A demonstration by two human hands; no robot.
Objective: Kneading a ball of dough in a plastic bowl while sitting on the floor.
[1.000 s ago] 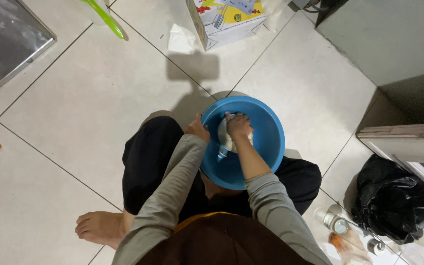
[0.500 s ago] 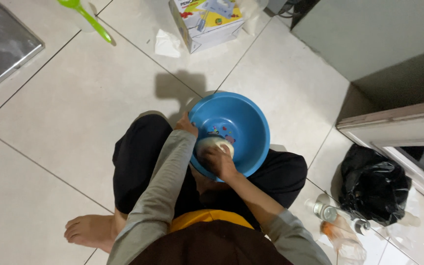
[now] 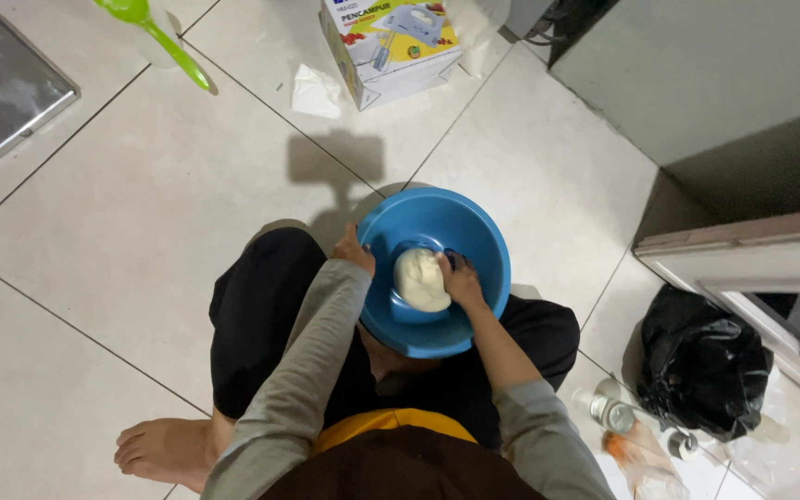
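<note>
A round blue plastic basin (image 3: 483,239) rests on my lap as I sit on a tiled floor. A pale lump of dough (image 3: 419,280) lies in its bottom. My left hand (image 3: 355,250) grips the basin's near-left rim. My right hand (image 3: 461,281) is inside the basin, pressed against the right side of the dough, fingers curled on it. Grey sleeves cover both forearms.
A cardboard box with a hand mixer pictured on it (image 3: 391,42) stands ahead, crumpled white paper (image 3: 315,91) beside it. A green ladle (image 3: 155,30) lies at top left, near a metal tray (image 3: 2,88). A black plastic bag (image 3: 701,366) and small bottles (image 3: 615,414) sit at right below a grey cabinet (image 3: 696,83).
My right hand has come down from near the basin's rim, where it held the dough up, to the bottom. The dough now lies flat there. The view shifted slightly.
</note>
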